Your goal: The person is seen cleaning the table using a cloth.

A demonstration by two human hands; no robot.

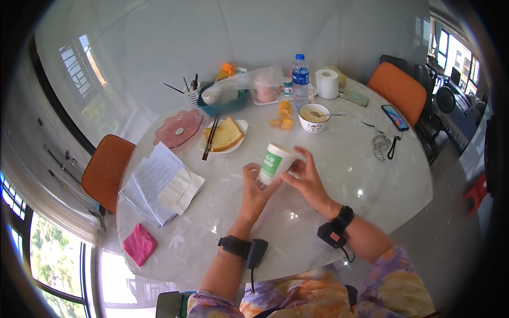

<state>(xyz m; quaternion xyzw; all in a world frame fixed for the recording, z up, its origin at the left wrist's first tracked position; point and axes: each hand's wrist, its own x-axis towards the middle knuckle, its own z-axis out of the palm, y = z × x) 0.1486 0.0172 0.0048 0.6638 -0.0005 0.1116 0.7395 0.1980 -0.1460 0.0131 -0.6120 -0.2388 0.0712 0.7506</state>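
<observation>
A white paper cup with a green printed panel tilts slightly to the right above the middle of the table. Around its lower left side and base are the fingers of my left hand. My right hand grips the cup's right side, its thumb low and its index finger raised near the rim. What the cup contains cannot be seen from here. Beyond it stand a white bowl of pale food with a metal spoon, and a white plate bearing bread slices and dark chopsticks.
Papers and a pink cloth lie left. Behind are a pink dish, teal basin, yellow-orange round pieces, water bottle and paper roll. Phones and a cord lie right.
</observation>
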